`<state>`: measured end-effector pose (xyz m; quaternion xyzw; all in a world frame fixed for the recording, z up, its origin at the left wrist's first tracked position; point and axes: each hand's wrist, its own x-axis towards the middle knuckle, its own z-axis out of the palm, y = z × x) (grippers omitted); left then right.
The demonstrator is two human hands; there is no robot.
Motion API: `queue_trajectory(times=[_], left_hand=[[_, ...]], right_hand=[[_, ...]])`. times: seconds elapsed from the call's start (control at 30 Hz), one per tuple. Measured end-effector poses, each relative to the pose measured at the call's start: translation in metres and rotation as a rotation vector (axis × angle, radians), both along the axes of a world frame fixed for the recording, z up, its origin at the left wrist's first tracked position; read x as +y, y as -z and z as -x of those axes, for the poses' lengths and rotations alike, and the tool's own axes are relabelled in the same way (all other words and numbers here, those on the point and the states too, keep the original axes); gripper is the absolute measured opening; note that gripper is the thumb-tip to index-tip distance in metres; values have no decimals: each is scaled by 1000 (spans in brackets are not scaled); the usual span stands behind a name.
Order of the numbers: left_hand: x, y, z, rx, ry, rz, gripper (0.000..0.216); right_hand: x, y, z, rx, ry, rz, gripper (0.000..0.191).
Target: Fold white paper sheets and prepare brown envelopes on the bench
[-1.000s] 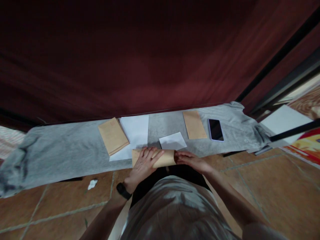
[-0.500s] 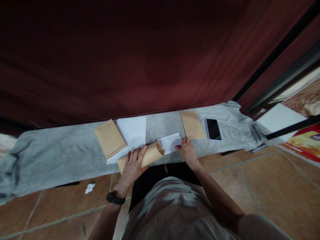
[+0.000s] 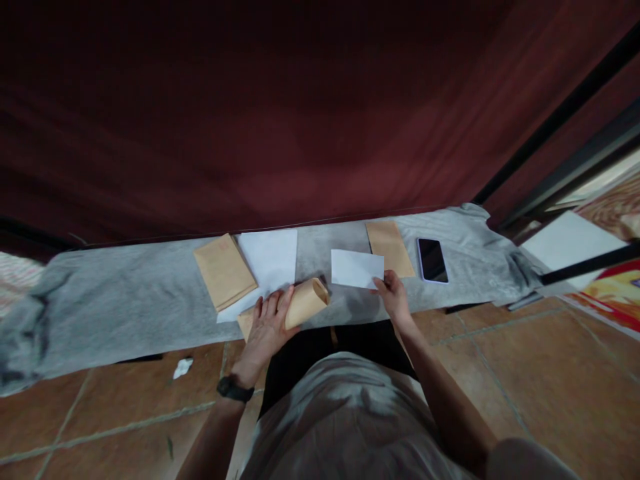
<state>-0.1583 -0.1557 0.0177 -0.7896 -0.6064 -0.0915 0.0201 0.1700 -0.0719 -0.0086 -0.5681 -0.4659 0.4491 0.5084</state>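
Note:
My left hand (image 3: 267,327) lies on a brown envelope (image 3: 306,301) and grips it near the cloth's front edge; the envelope's right end bulges open. My right hand (image 3: 393,293) pinches the lower right corner of a folded white paper (image 3: 356,269) and holds it lifted just above the grey cloth (image 3: 125,307), a little to the right of the envelope's open end. A black watch sits on my left wrist.
On the grey cloth lie a stack of brown envelopes (image 3: 223,270), a white sheet (image 3: 270,257), another brown envelope (image 3: 389,247) and a black phone (image 3: 431,259). A dark red curtain (image 3: 280,113) hangs behind. A small white scrap (image 3: 183,367) lies on the tiled floor.
My right hand left the brown envelope, reached to the folded white paper and picked it up. My left hand turned the envelope so its open end points right and up.

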Motion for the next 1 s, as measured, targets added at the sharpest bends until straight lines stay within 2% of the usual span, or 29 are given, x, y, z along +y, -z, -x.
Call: queue_trajectory(times=[0.1, 0.2, 0.27, 0.43, 0.6, 0.87, 1.0], left_hand=[[1, 0, -2, 2, -13, 0, 103], [2, 1, -4, 1, -25, -17, 106], [2, 1, -4, 0, -31, -28, 108], [0, 0, -5, 8, -13, -50, 104], [2, -1, -7, 12, -36, -70, 105], [10, -4, -22, -24, -3, -97, 112], [15, -7, -35, -59, 36, -77, 112]], right_hand=[[-8, -12, 1, 149, -3, -54, 35], [-18, -16, 6, 149, -98, -35, 33], [-24, -14, 8, 73, -159, -25, 31], [-28, -13, -4, -294, -205, -92, 27], [-20, -20, -19, -344, -311, -55, 26], [-23, -15, 0, -222, -228, -37, 23], [-28, -12, 14, -287, -191, -57, 20]])
